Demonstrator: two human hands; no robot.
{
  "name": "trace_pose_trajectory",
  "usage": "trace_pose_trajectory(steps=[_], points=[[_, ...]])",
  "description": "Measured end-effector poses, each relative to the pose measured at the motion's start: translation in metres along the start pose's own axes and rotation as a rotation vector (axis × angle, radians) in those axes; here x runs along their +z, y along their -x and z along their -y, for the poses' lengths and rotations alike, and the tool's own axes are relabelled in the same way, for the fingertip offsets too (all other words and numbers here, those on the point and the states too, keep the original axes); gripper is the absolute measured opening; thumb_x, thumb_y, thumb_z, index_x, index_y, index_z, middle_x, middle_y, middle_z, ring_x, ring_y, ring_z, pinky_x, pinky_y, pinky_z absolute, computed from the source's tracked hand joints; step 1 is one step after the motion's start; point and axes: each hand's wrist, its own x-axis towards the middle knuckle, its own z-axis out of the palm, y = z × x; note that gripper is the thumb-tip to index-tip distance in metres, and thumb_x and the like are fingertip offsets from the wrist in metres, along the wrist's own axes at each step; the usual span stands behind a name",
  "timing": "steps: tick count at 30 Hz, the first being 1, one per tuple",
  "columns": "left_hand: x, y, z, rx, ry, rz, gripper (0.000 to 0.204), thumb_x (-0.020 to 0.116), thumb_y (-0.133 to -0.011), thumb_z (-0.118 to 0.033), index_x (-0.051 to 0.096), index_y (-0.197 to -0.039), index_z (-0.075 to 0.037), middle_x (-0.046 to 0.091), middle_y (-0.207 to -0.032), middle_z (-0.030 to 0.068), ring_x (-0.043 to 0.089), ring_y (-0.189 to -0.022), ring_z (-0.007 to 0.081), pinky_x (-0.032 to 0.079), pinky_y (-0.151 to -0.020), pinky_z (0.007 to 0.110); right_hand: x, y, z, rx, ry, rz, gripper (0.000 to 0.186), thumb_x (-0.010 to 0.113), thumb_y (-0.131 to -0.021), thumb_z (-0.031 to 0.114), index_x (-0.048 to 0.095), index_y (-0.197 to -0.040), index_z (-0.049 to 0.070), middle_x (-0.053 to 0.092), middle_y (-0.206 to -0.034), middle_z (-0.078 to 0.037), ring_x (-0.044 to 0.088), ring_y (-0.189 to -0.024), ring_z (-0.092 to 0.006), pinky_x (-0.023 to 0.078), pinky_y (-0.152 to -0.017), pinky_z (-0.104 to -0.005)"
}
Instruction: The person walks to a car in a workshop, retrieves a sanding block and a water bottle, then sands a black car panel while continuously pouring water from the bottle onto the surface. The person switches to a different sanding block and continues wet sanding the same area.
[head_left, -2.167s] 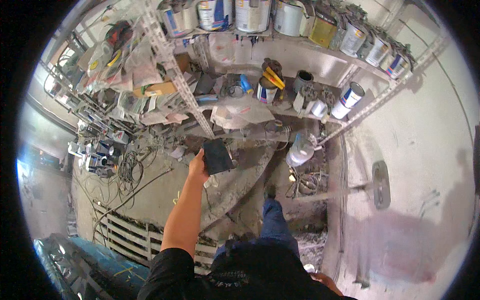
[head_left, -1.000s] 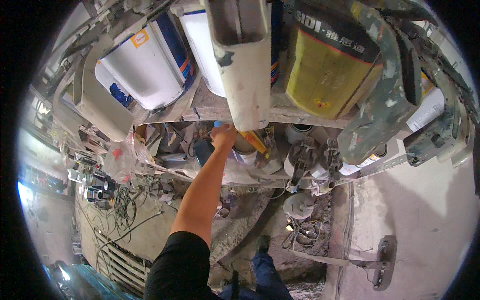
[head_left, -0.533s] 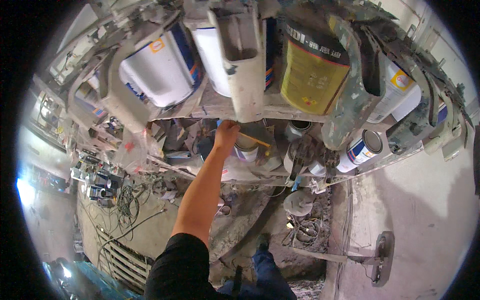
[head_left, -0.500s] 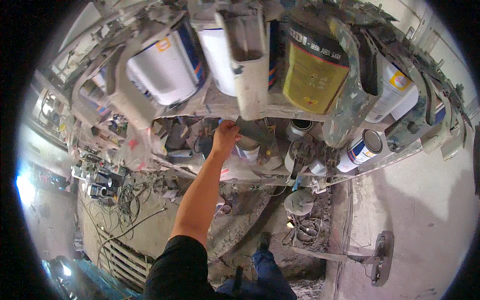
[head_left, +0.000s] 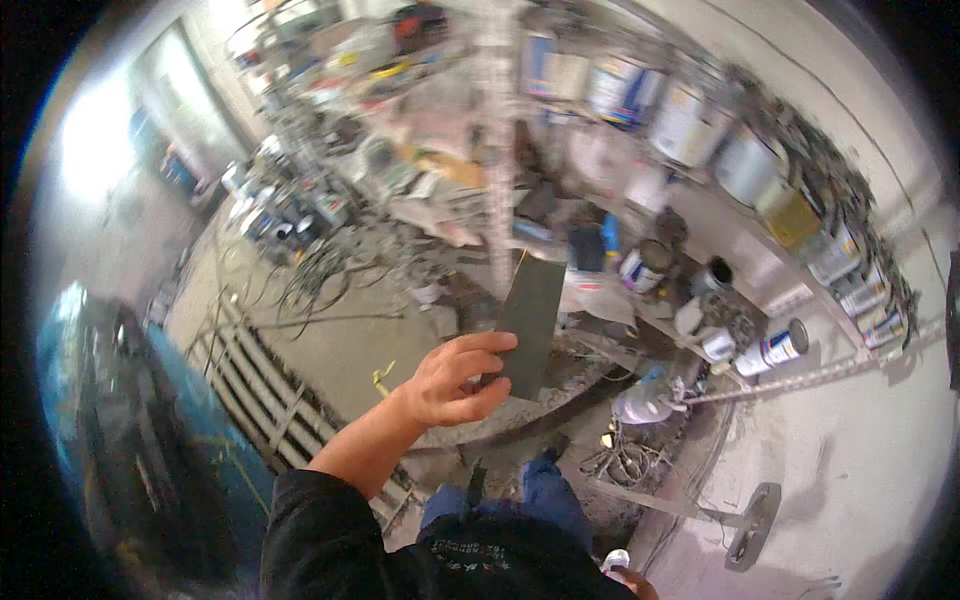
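My left hand (head_left: 458, 382) is closed on the edge of a dark grey-green rectangular sheet (head_left: 535, 320) that looks like sandpaper. The thumb and fingers pinch its left side, and the sheet stands up in front of my body, apart from the shelves. Low at the picture's edge, right of my torso, a part of my right hand (head_left: 636, 584) shows. Beside its fingers is a small white rounded thing (head_left: 616, 561), too cut off to name.
A shelf unit with paint cans (head_left: 690, 125) curves along the right. A can (head_left: 772, 348) lies tilted on its lower board. Coiled cables (head_left: 625, 462) lie on the floor by a long-handled tool (head_left: 755, 525). At left are a slatted metal grate (head_left: 250, 385) and a plastic-covered bundle (head_left: 150, 450).
My left hand has come away from the lower shelf toward me with the sheet in it. The view has turned left, and my right hand now shows at the lower edge.
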Motion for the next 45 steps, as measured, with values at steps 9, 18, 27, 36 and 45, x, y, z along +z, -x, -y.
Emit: trace_pose_trajectory(steps=[9, 18, 27, 36, 45], points=[[-0.256, 0.108, -0.175, -0.437, -0.198, -0.205, 0.031, 0.061, -0.081, 0.011, 0.052, -0.107, -0.005, 0.052, -0.104, 0.0175, 0.068, -0.097, 0.0436, 0.06, -0.072, 0.046, 0.103, 0.031, -0.041, -0.022, 0.408, 0.215, 0.058, 0.066, -0.089, 0.051, 0.062, -0.125, 0.006, 0.069, -0.109, -0.01, 0.066, -0.1, -0.0296, 0.054, -0.084, -0.0456], [-0.401, 0.221, -0.431, -1.408, 0.3, -1.133, 0.021, 0.048, -0.105, -0.015, 0.039, -0.124, -0.014, 0.056, -0.107, 0.0092, 0.059, -0.093, 0.0199, 0.062, -0.055, 0.039, 0.235, 0.058, -0.128, 0.003, 0.929, 0.418, 0.059, 0.066, -0.089, 0.053, 0.062, -0.125, 0.006, 0.069, -0.11, -0.01, 0.066, -0.101, -0.0298, 0.054, -0.085, -0.0461], [-0.45, 0.325, -0.725, -1.865, -0.041, -1.261, 0.026, 0.049, -0.106, -0.023, 0.041, -0.129, -0.014, 0.056, -0.098, 0.007, 0.057, -0.072, 0.0163, 0.058, -0.056, 0.04, 0.198, 0.084, -0.192, -0.061, 1.049, 0.566, 0.061, 0.065, -0.089, 0.054, 0.061, -0.126, 0.006, 0.069, -0.112, -0.01, 0.065, -0.102, -0.03, 0.054, -0.085, -0.0465], [-0.465, 0.404, -0.755, -2.097, 0.29, -0.7, 0.031, 0.045, -0.107, -0.021, 0.044, -0.136, -0.011, 0.057, -0.106, 0.0115, 0.065, -0.078, 0.0257, 0.064, -0.067, 0.046, 0.243, 0.205, -0.471, 0.06, 0.721, 0.777, 0.04, 0.06, -0.092, 0.05, 0.068, -0.111, 0.016, 0.072, -0.101, -0.005, 0.069, -0.09, -0.0255, 0.057, -0.079, -0.043], [-0.531, 0.444, -0.819, -2.072, 0.368, -0.423, 0.029, 0.046, -0.106, -0.02, 0.046, -0.135, -0.014, 0.062, -0.106, 0.017, 0.069, -0.083, 0.0299, 0.064, -0.063, 0.048, 0.223, 0.322, -0.729, 0.298, 0.735, 0.97, 0.051, 0.055, -0.093, 0.056, 0.061, -0.123, 0.015, 0.068, -0.11, -0.008, 0.066, -0.098, -0.033, 0.054, -0.086, -0.0578]])
